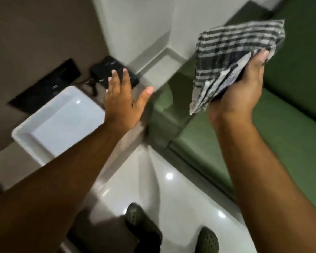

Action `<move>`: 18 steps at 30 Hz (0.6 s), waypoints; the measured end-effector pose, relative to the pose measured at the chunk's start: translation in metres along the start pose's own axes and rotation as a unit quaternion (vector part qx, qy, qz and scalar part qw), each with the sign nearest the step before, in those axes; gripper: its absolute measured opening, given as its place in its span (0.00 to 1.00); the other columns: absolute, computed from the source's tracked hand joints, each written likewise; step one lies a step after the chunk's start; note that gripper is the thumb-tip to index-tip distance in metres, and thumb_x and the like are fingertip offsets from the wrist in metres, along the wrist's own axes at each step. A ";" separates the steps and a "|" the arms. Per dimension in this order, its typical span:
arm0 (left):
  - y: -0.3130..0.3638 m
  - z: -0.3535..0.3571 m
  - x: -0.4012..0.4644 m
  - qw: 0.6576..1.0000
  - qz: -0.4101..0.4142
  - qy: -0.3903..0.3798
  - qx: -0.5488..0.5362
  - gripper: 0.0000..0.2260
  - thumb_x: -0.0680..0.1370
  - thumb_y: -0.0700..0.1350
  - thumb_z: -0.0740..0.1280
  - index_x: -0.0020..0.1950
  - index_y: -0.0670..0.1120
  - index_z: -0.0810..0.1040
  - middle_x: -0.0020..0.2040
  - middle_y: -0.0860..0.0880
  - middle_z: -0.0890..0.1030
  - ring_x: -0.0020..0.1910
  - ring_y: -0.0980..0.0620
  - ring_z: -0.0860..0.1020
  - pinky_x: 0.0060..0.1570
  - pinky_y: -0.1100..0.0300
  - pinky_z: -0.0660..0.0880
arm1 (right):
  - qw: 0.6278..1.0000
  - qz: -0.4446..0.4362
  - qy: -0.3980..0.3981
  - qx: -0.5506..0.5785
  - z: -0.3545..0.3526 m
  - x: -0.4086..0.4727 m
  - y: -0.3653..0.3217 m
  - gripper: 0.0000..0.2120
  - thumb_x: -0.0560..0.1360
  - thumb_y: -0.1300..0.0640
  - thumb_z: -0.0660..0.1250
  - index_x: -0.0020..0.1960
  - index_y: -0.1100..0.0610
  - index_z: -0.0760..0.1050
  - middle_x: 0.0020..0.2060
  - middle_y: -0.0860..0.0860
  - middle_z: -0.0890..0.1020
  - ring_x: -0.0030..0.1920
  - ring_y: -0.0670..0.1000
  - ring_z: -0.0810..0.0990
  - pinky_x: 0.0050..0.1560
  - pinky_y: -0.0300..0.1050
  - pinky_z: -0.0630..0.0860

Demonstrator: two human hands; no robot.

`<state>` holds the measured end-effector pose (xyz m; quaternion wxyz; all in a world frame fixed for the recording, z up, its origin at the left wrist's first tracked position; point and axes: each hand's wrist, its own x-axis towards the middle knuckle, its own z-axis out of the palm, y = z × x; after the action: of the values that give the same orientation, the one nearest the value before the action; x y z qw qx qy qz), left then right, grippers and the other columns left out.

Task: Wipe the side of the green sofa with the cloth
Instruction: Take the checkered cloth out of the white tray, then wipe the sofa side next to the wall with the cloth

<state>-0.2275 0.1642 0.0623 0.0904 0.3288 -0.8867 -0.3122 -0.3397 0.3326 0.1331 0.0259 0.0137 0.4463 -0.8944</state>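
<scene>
The green sofa (285, 128) fills the right side of the head view, and its armrest end (164, 114) faces the middle. My right hand (244, 88) is held in the air above the seat, shut on a folded black-and-white checked cloth (232, 59). The cloth hangs clear of the sofa. My left hand (124, 99) is open with fingers spread, hovering just left of the armrest and holding nothing. The picture is blurred by motion.
A white square side table (49, 132) stands left of the armrest, under a dark wall panel (44, 88). A black box (102, 68) with a cable lies on the floor behind it. White wall and skirting rise beyond. My two dark clogs (140, 220) stand on glossy tiles.
</scene>
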 end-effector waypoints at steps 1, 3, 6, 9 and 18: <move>0.024 0.015 -0.002 1.000 0.022 -0.010 -0.005 0.43 0.78 0.67 0.57 0.85 0.42 0.53 0.85 0.34 0.50 0.85 0.34 0.50 0.84 0.41 0.50 | 1.000 -0.019 0.012 0.008 -0.022 0.004 -0.018 0.17 0.84 0.52 0.52 0.66 0.59 0.71 0.64 0.59 0.77 0.66 0.58 0.76 0.71 0.59 0.69; 0.072 0.052 -0.018 0.998 0.056 -0.029 0.000 0.44 0.76 0.69 0.55 0.85 0.43 0.53 0.86 0.35 0.50 0.86 0.35 0.49 0.84 0.41 0.50 | 0.997 -0.057 0.047 0.011 -0.076 0.006 -0.057 0.18 0.84 0.51 0.51 0.67 0.60 0.69 0.66 0.60 0.77 0.67 0.58 0.75 0.71 0.59 0.69; 0.126 0.109 -0.062 0.991 0.112 -0.069 0.020 0.44 0.77 0.70 0.57 0.85 0.44 0.52 0.86 0.36 0.50 0.86 0.36 0.50 0.83 0.40 0.50 | 0.989 -0.082 0.120 0.007 -0.163 0.005 -0.107 0.21 0.85 0.51 0.50 0.71 0.62 0.65 0.69 0.61 0.74 0.68 0.59 0.74 0.71 0.59 0.69; 0.176 0.167 -0.117 0.969 0.199 -0.130 0.069 0.49 0.75 0.76 0.53 0.85 0.45 0.52 0.86 0.36 0.50 0.86 0.37 0.49 0.83 0.40 0.50 | 0.973 -0.100 0.207 -0.005 -0.252 -0.013 -0.153 0.20 0.84 0.51 0.51 0.70 0.61 0.66 0.68 0.61 0.74 0.67 0.58 0.75 0.71 0.59 0.69; 0.345 0.318 -0.288 0.862 0.400 -0.258 0.173 0.52 0.70 0.78 0.44 0.85 0.46 0.50 0.86 0.38 0.47 0.86 0.38 0.47 0.84 0.40 0.48 | 0.901 -0.212 0.377 -0.022 -0.508 -0.130 -0.303 0.13 0.84 0.51 0.51 0.58 0.52 0.73 0.58 0.49 0.80 0.59 0.47 0.80 0.65 0.47 0.74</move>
<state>-0.3042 0.7088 0.0362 -0.0829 -0.1357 -0.9735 -0.1645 -0.2268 0.9243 0.0755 -0.3341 0.2548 0.4342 -0.7968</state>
